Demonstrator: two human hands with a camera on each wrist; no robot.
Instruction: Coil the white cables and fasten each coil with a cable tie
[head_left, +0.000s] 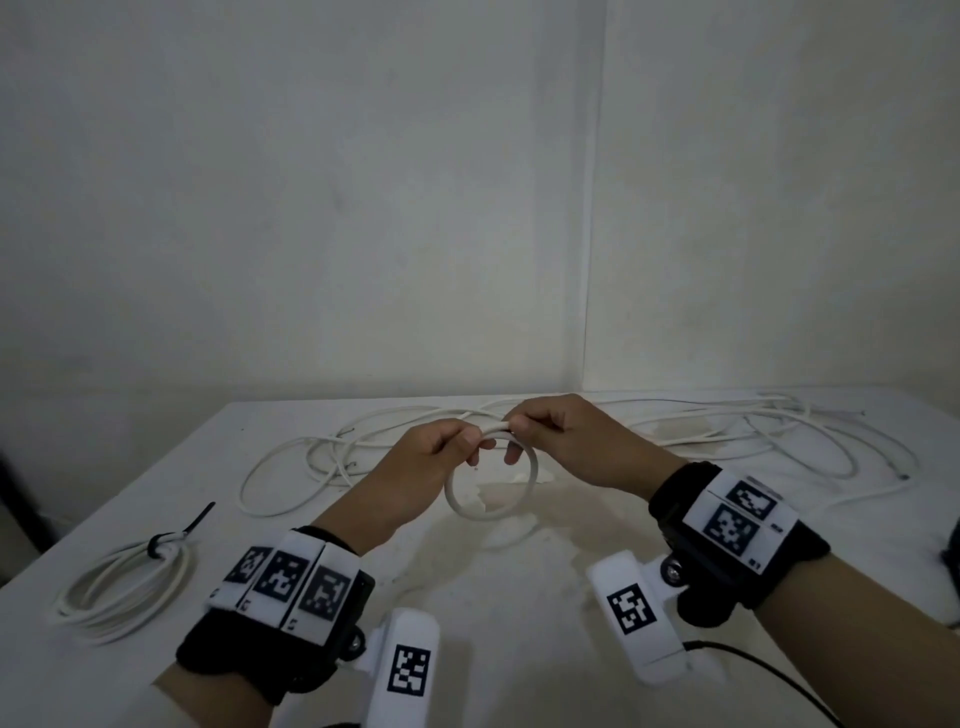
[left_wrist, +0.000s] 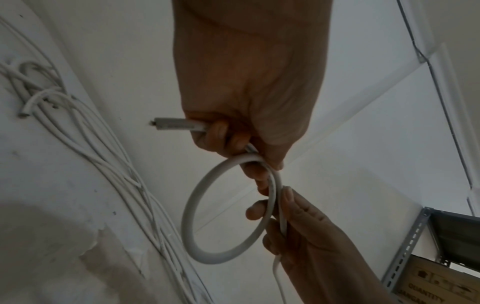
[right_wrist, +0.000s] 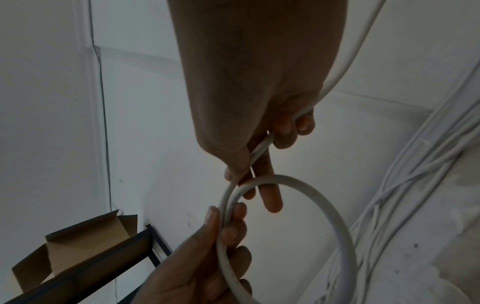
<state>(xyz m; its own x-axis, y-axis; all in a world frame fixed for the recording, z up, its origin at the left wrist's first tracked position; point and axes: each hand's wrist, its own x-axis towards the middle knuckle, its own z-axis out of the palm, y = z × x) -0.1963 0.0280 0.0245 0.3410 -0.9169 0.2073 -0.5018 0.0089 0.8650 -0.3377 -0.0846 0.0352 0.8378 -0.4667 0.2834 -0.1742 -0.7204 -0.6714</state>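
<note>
- The white table (head_left: 519, 597) lies under both hands and reaches the corner of the walls behind them; its surface has worn, stained patches below the hands.
- The loose white cables (head_left: 753, 431) lie in a tangle on the table behind the hands, spreading far to the right of the right hand and also to the left behind the left hand.
- The finished coil (head_left: 122, 587) lies flat on the table, well to the left of the left hand and nearer to the person. A black cable tie (head_left: 176, 535) is closed around its far side, and the tail of the tie points up and away.
- The left hand (head_left: 426, 457) is raised above the table. Its fingers and thumb are curled around the white cable, and in the left wrist view a short cut end (left_wrist: 171, 123) comes out of the fist.
- The right hand (head_left: 556, 431) is just beside the left hand, almost touching it. It pinches the same cable between thumb and fingers (right_wrist: 270, 197), and the rest of the cable runs back past the wrist.
- The small cable loop (head_left: 491, 512) hangs from the two hands, directly below them and above the table. It is one round turn, and the two hands hold it at its top, where the cable crosses itself.
</note>
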